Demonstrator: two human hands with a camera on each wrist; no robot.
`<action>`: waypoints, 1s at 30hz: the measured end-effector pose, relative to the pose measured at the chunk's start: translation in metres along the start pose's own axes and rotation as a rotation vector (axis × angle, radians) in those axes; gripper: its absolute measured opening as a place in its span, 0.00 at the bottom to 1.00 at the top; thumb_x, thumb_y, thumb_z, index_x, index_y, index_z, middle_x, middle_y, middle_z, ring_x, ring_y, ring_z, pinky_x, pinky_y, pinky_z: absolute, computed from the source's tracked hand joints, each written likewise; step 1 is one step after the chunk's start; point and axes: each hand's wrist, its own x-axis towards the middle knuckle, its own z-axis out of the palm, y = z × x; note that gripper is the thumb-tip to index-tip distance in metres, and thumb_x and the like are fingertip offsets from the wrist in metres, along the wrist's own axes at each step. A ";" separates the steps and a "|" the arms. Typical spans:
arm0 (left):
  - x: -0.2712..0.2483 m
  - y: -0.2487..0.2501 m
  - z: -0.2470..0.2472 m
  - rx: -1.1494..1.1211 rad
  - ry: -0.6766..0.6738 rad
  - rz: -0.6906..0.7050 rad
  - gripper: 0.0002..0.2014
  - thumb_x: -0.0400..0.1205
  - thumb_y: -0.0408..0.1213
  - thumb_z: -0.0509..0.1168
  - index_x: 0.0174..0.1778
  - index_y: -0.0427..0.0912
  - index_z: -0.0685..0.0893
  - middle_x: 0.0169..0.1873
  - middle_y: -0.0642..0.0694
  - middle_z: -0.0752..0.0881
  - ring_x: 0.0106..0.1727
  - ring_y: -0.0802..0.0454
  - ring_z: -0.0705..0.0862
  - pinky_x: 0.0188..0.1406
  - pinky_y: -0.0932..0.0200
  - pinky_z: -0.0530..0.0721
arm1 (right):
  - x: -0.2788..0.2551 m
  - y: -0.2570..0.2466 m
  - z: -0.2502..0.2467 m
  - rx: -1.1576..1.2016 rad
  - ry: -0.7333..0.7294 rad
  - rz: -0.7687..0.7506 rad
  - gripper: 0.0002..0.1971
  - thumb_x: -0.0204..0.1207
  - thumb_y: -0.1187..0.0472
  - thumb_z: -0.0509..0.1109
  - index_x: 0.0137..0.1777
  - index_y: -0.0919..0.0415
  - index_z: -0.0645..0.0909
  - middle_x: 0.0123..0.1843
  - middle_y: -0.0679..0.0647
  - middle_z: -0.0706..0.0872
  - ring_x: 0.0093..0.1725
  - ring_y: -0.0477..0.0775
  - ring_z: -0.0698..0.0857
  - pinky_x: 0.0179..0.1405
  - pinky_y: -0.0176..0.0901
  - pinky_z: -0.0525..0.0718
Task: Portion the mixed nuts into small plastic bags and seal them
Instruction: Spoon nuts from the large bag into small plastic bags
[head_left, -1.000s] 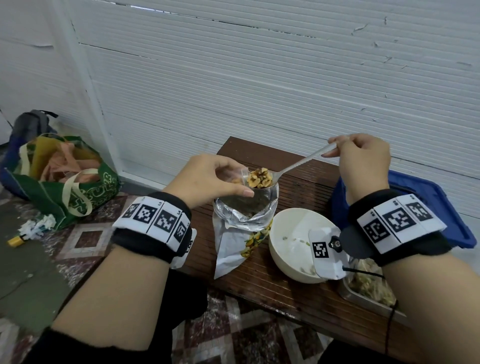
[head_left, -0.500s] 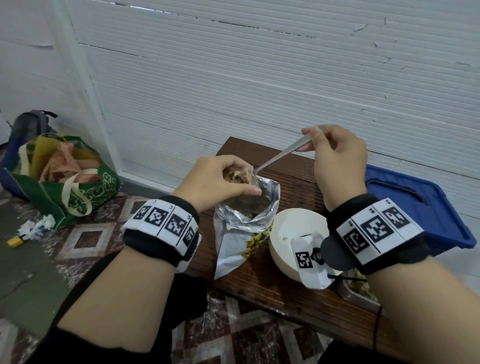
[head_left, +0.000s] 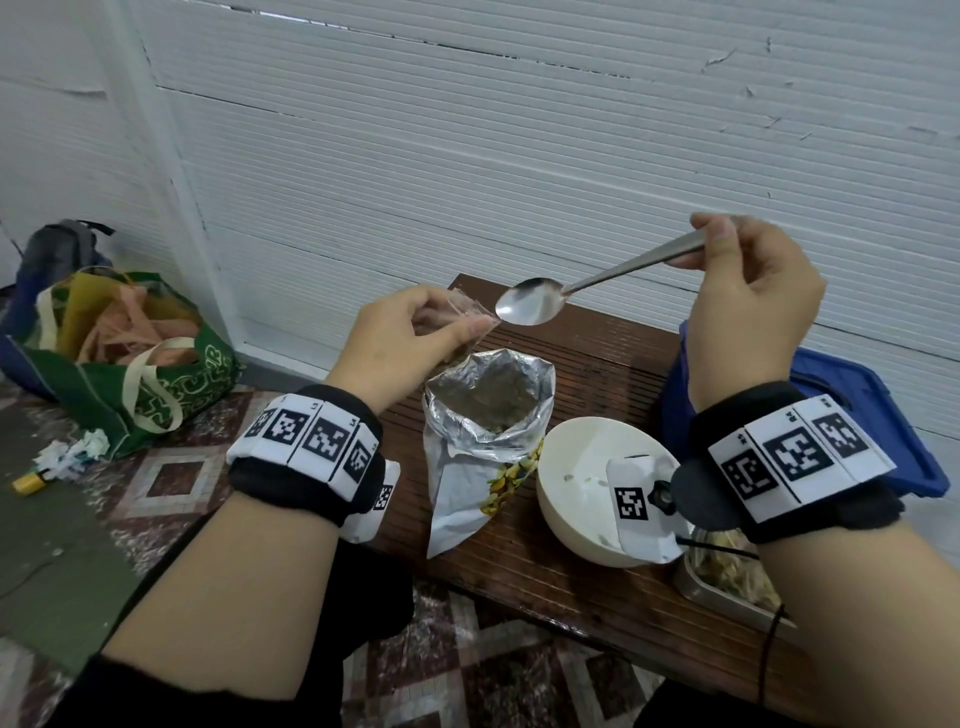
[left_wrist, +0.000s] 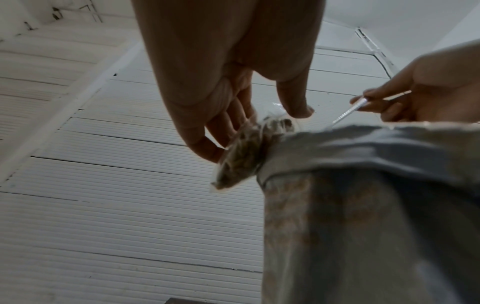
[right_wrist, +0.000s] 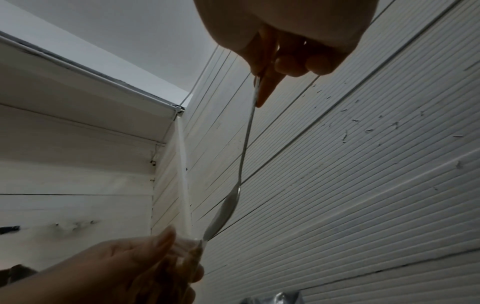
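Observation:
My left hand pinches the mouth of a small clear plastic bag just above the open foil nut pouch. The left wrist view shows that small bag holding nuts between fingers and thumb. My right hand grips the handle of a metal spoon, raised over the table; its bowl is empty and sits just right of the bag's mouth. In the right wrist view the spoon hangs down toward the bag.
A white bowl stands right of the pouch on the brown wooden table. A metal tray of nuts sits at the table's right edge, a blue lid behind it. A green shopping bag lies on the floor at left.
The spoon carried nuts to the small bag, tipped them in, and has now lifted out empty to the right. My left hand kept holding the bag open.

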 end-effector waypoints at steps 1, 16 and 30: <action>0.000 -0.001 -0.001 0.003 0.010 -0.003 0.25 0.65 0.60 0.71 0.51 0.46 0.88 0.48 0.55 0.90 0.47 0.61 0.88 0.51 0.66 0.85 | 0.000 0.003 -0.002 -0.024 0.005 0.018 0.09 0.83 0.62 0.63 0.47 0.57 0.85 0.37 0.41 0.86 0.38 0.37 0.86 0.44 0.25 0.79; -0.004 0.013 -0.004 -0.087 0.064 0.047 0.15 0.66 0.58 0.72 0.47 0.59 0.89 0.42 0.55 0.91 0.47 0.63 0.88 0.51 0.59 0.88 | -0.054 0.042 0.017 -0.454 -0.431 0.094 0.08 0.79 0.55 0.68 0.45 0.55 0.88 0.37 0.45 0.86 0.47 0.52 0.85 0.54 0.50 0.81; -0.008 0.021 0.002 -0.164 0.041 0.109 0.16 0.65 0.59 0.77 0.46 0.58 0.92 0.44 0.46 0.92 0.49 0.43 0.89 0.53 0.38 0.87 | -0.060 0.054 0.018 -0.433 -0.519 0.150 0.03 0.75 0.54 0.74 0.41 0.50 0.86 0.37 0.48 0.86 0.39 0.43 0.81 0.40 0.39 0.77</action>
